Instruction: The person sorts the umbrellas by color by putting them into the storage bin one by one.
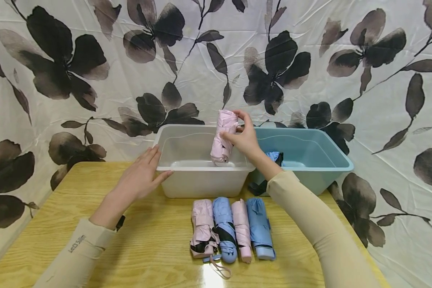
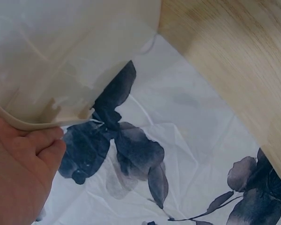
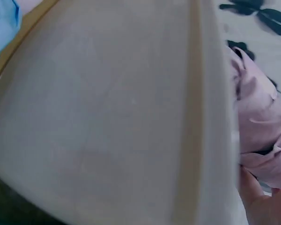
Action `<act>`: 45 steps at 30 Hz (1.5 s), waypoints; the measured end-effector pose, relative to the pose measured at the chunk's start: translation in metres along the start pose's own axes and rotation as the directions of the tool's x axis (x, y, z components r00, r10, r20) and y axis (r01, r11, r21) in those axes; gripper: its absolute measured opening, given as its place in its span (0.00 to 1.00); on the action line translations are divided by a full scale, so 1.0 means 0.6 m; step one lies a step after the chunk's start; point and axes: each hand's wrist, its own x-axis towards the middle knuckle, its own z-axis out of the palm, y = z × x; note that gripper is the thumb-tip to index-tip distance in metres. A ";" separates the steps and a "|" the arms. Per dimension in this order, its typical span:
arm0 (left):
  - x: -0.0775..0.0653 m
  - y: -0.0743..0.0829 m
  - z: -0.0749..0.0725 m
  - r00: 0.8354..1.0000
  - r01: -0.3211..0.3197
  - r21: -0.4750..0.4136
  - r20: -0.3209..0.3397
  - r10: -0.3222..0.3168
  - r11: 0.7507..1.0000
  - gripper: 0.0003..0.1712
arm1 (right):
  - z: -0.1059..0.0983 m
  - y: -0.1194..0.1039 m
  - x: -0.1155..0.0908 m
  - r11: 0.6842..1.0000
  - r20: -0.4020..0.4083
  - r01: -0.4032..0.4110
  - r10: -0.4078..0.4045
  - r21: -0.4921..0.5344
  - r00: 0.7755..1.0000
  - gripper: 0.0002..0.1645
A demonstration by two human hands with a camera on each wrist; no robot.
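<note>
A folded pink umbrella (image 1: 223,138) is tilted over the white bin (image 1: 205,182), its lower end inside the opening. My right hand (image 1: 245,140) grips it from the right, thumb in front and fingers at the back. In the right wrist view, the pink umbrella (image 3: 260,122) shows past the bin's rim, with part of the hand (image 3: 267,204). My left hand (image 1: 138,174) rests on the white bin's left front corner, fingers fairly straight along the left rim. The left wrist view shows that hand (image 2: 21,168) against the rim.
A teal bin (image 1: 306,180) stands right of the white one, with a blue bundle (image 1: 273,156) inside. In front lie a pink umbrella (image 1: 203,224), a blue umbrella (image 1: 224,228), a slim pink umbrella (image 1: 241,228) and another blue umbrella (image 1: 260,224) on the wooden table (image 1: 147,248).
</note>
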 end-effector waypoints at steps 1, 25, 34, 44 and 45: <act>0.000 0.000 0.000 1.000 0.001 0.000 -0.002 -0.001 1.000 0.52 | 0.007 0.003 0.004 1.000 0.016 -0.017 0.017 -0.012 1.000 0.47; -0.004 0.001 0.003 1.000 0.007 0.003 -0.013 -0.007 1.000 0.50 | 0.095 0.081 0.039 0.923 0.445 -0.256 0.366 -0.289 0.817 0.48; -0.003 0.003 0.003 1.000 0.005 -0.009 -0.017 -0.005 1.000 0.50 | 0.096 0.089 0.030 0.887 0.519 -0.228 0.426 -0.403 0.741 0.44; -0.002 0.000 0.004 1.000 0.003 -0.008 -0.011 -0.003 1.000 0.50 | 0.097 0.094 0.024 0.833 0.502 -0.189 0.478 -0.521 0.721 0.41; -0.002 0.000 0.004 1.000 0.004 -0.007 -0.011 -0.004 1.000 0.50 | 0.097 0.095 0.024 0.828 0.504 -0.186 0.484 -0.530 0.715 0.40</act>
